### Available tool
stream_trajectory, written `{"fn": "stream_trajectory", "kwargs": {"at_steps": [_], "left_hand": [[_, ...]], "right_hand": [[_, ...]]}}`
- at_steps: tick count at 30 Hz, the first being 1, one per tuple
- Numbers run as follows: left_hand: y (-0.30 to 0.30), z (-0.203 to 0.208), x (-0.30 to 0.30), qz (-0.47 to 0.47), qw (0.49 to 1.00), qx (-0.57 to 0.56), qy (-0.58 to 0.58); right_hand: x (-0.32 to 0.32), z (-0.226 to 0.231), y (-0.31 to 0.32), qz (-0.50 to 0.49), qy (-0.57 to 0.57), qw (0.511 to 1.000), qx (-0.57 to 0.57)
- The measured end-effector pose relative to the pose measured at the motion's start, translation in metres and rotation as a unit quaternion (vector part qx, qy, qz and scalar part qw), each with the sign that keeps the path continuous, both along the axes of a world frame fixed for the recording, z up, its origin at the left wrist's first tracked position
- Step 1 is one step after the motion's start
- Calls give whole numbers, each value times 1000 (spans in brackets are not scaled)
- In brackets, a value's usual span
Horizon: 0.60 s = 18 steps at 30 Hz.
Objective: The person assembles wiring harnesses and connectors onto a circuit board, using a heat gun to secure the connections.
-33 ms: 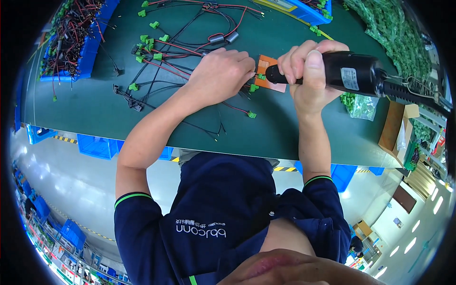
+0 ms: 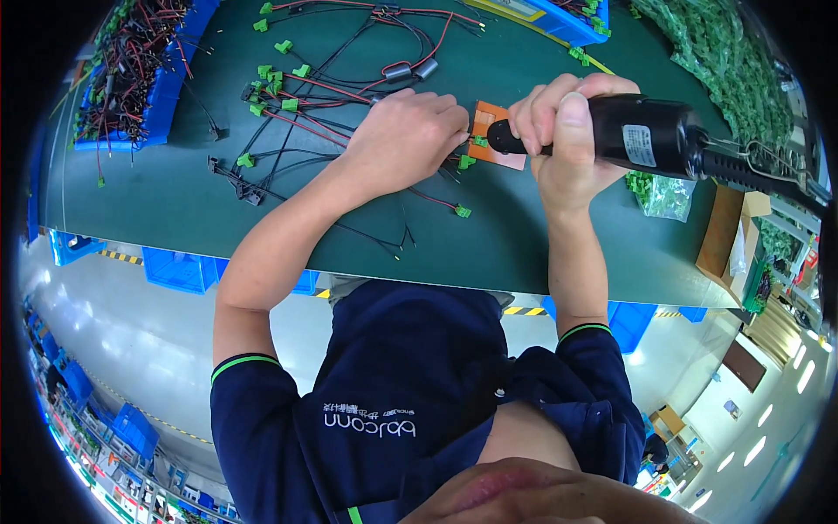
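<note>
My right hand (image 2: 569, 131) is wrapped around a black powered screwdriver (image 2: 621, 131) with a white label and a cord at its rear. Its nose reaches over an orange fixture block (image 2: 491, 113) on the table. At the nose sits a small green terminal connector (image 2: 479, 141). Beside the block, my left hand (image 2: 410, 135) is closed in a pinch next to that connector, apparently on a wire, though the fingertips hide most of it. Wire harnesses (image 2: 323, 131) in red and black, with green connectors and black cylindrical parts, lie under and around my left hand.
A blue bin (image 2: 157, 113) full of harnesses stands at the left, another blue bin (image 2: 559, 22) at the back. Green connectors in clear plastic (image 2: 729, 70) cover the far right. A small bag of connectors (image 2: 665, 194) and a cardboard box (image 2: 729, 231) lie near the right edge.
</note>
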<state>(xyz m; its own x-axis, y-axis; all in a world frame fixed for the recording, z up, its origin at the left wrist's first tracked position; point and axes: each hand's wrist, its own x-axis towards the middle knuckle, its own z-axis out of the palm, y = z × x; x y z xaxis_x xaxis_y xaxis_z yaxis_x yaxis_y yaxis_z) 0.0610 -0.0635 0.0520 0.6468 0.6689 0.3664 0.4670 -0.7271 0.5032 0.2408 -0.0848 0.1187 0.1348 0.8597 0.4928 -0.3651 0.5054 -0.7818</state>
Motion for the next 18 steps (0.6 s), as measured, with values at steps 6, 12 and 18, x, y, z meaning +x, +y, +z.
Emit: {"fn": "stream_trajectory", "kwargs": {"at_steps": [6,12,18], "left_hand": [[0,-2,-4,2,1000,-6,-4],[2,-5,-10,1,1000,6,11],[7,-9,-29,74,978,180,68]], "right_hand": [[-3,-4,2,-3,-15,1000,-4],[-11,-5,3,-55,-21,998,-8],[-3,-15,15,48,33,996,65]]}}
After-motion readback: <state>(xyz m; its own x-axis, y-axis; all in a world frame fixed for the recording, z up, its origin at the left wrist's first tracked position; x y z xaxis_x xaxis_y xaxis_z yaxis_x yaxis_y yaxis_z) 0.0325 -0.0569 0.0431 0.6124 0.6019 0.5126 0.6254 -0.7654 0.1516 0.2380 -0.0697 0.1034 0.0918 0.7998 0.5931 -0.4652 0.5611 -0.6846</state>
